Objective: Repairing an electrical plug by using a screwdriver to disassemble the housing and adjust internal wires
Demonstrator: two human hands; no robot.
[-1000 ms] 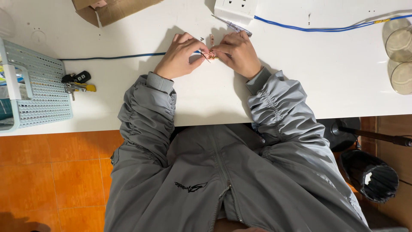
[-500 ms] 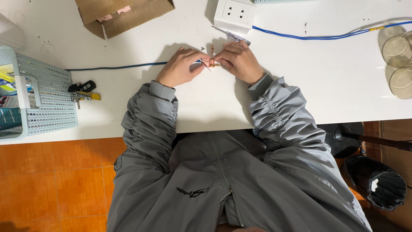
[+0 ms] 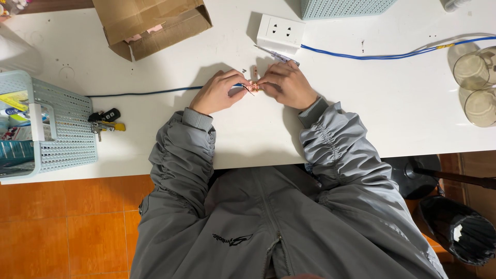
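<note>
At the centre of the frame, just above the middle, the left hand (image 3: 218, 93) and the right hand (image 3: 287, 85) meet fingertip to fingertip on the white table (image 3: 361, 119), both pinched on a small reddish part (image 3: 254, 87) at the end of a blue cable (image 3: 139, 94) that runs off to the left; the part is too small to make out. Just above the right hand lie a thin screwdriver (image 3: 275, 55) and a white power socket (image 3: 280, 33) with its own blue lead (image 3: 392, 54) trailing right. A cardboard box (image 3: 152, 23) sits upper left, a pale blue basket (image 3: 62, 129) and a bunch of keys (image 3: 106, 121) at the left edge, two glass jars (image 3: 475, 85) at the right edge.
</note>
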